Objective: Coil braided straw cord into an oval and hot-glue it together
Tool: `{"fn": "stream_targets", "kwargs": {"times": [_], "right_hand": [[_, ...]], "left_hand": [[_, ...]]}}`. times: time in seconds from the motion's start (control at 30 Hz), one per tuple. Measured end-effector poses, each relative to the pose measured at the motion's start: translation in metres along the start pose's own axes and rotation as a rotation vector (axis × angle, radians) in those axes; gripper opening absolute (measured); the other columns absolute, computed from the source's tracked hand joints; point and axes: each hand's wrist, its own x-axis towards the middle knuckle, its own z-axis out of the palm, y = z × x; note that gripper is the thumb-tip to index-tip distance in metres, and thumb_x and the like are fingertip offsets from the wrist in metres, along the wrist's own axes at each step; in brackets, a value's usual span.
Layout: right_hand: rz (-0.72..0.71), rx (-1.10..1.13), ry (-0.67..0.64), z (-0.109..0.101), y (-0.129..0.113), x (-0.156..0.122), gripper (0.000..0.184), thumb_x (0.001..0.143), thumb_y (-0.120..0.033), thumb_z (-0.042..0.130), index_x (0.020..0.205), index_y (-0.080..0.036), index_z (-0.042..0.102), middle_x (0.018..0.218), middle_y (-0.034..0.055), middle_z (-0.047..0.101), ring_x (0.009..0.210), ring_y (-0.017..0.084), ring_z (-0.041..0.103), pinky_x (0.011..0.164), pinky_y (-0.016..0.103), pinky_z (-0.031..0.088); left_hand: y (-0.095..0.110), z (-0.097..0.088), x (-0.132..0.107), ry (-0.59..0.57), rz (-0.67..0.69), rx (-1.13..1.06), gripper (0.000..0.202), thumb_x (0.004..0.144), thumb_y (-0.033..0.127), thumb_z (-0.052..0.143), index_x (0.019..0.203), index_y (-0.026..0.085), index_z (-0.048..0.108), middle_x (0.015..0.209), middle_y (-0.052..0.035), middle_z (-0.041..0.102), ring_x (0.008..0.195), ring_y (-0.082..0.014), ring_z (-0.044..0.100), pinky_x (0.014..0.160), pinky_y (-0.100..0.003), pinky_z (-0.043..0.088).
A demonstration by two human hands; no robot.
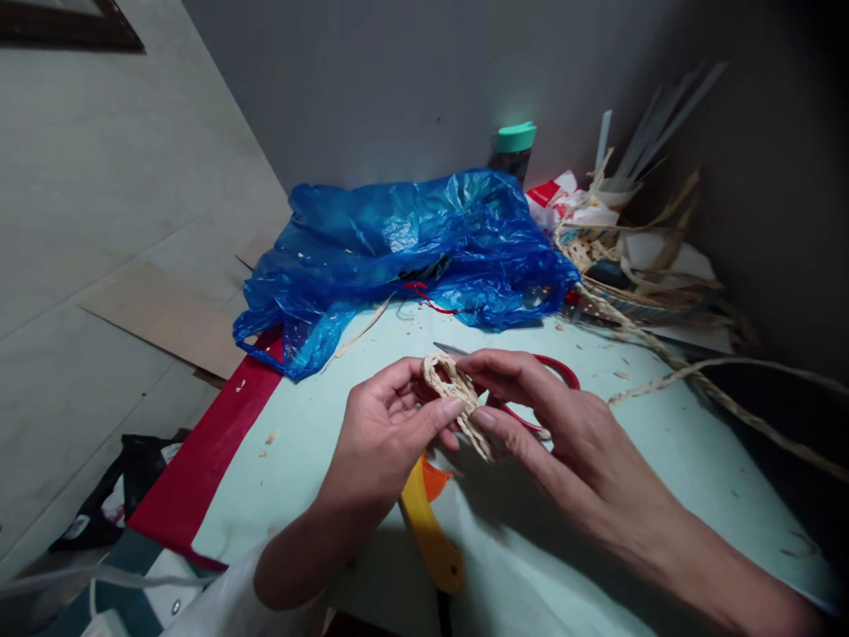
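A pale braided straw cord (449,382), bent into a narrow loop, is held above the table between both hands. My left hand (391,416) pinches it from the left, thumb laid across its front. My right hand (557,425) grips its right side with thumb and fingers. Partly hidden behind the right hand lie scissors (569,372) with red handles, their blade tip pointing left. Below the hands is a yellow tool with an orange trigger, which looks like a glue gun (428,531).
A crumpled blue plastic bag (398,230) spreads across the back of the table (298,460). At the right back are a basket with straw strips (637,292) and a bottle with a green lid (516,138). Long braided cord (730,402) trails over the right side.
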Motion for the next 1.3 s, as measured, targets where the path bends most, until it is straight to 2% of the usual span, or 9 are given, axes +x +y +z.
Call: {"fn": "stream_targets", "kwargs": {"times": [0.13,0.3,0.47,0.57,0.77,0.93,1.07,1.2,1.3], "right_hand": [[-0.004,0.002,-0.029,0.004,0.001,-0.001,0.035,0.106,-0.029,0.049,0.14,-0.027,0.048,0.14,0.0027,0.063,0.12,0.016,0.066,0.099,0.026,0.055],[-0.09,-0.093,-0.021,0.007,0.002,-0.004,0.046,0.104,-0.026,0.053,0.147,-0.025,0.04,0.142,0.0062,0.063,0.114,0.017,0.069,0.095,0.026,0.057],[-0.166,-0.16,-0.073,0.006,0.003,-0.002,0.044,0.105,-0.018,0.042,0.149,-0.018,0.038,0.139,0.0106,0.064,0.114,0.018,0.07,0.087,0.025,0.06],[-0.257,-0.198,-0.065,0.003,0.005,0.0,0.044,0.105,-0.015,0.038,0.149,-0.019,0.037,0.137,0.0102,0.065,0.111,0.017,0.071,0.083,0.023,0.06],[-0.283,-0.241,-0.123,-0.007,0.006,0.001,0.045,0.105,-0.014,0.039,0.15,-0.019,0.035,0.143,0.0133,0.061,0.117,0.021,0.069,0.081,0.025,0.06],[-0.269,-0.215,-0.139,-0.01,0.01,0.0,0.044,0.103,-0.014,0.046,0.147,-0.015,0.04,0.125,0.0113,0.071,0.098,0.017,0.074,0.08,0.025,0.059],[-0.253,-0.256,0.023,-0.017,0.019,-0.002,0.039,0.098,-0.023,0.064,0.135,-0.013,0.054,0.114,0.0104,0.074,0.078,0.014,0.073,0.069,0.022,0.058],[-0.286,-0.258,0.097,-0.028,0.023,-0.003,0.028,0.093,-0.023,0.073,0.119,-0.016,0.065,0.109,0.009,0.077,0.077,0.014,0.074,0.067,0.02,0.057],[-0.27,-0.201,0.084,-0.03,0.024,-0.003,0.029,0.091,-0.022,0.075,0.118,-0.018,0.066,0.105,0.0057,0.078,0.082,0.014,0.075,0.07,0.018,0.058]], "left_hand": [[-0.002,0.002,0.0,0.025,0.02,-0.016,0.019,0.083,0.024,0.077,0.096,0.016,0.066,0.076,0.0009,0.066,0.063,-0.01,0.062,0.063,-0.021,0.055],[-0.003,0.007,-0.004,0.063,0.018,-0.106,0.025,0.082,0.017,0.077,0.101,0.019,0.061,0.085,0.0013,0.07,0.075,-0.0103,0.066,0.069,-0.019,0.055],[-0.002,0.008,-0.003,0.001,0.004,-0.086,0.029,0.084,0.018,0.075,0.105,0.018,0.056,0.076,0.0032,0.067,0.065,-0.01,0.067,0.065,-0.021,0.056],[-0.001,0.004,0.0,-0.032,-0.005,-0.031,0.031,0.084,0.02,0.077,0.107,0.018,0.055,0.076,0.0024,0.068,0.065,-0.0106,0.068,0.067,-0.022,0.056],[-0.002,-0.012,0.006,-0.073,0.035,-0.016,0.021,0.094,0.034,0.067,0.104,0.017,0.06,0.081,-0.0017,0.071,0.068,-0.015,0.071,0.063,-0.025,0.057],[0.0,-0.018,0.01,-0.051,-0.003,0.031,0.011,0.09,0.025,0.071,0.093,0.015,0.066,0.074,-0.0003,0.071,0.059,-0.0119,0.069,0.061,-0.022,0.056],[0.006,-0.015,0.01,-0.039,-0.1,0.001,0.017,0.085,0.026,0.075,0.096,0.013,0.075,0.073,-0.0019,0.074,0.06,-0.0104,0.069,0.062,-0.019,0.055],[0.009,-0.009,0.009,-0.027,-0.219,0.01,0.018,0.08,0.025,0.077,0.093,0.012,0.074,0.075,-0.0026,0.073,0.058,-0.0106,0.067,0.059,-0.02,0.053],[0.007,-0.004,0.009,-0.072,-0.247,-0.016,0.013,0.081,0.025,0.075,0.086,0.015,0.067,0.071,-0.0012,0.07,0.059,-0.0121,0.066,0.057,-0.021,0.051]]}}
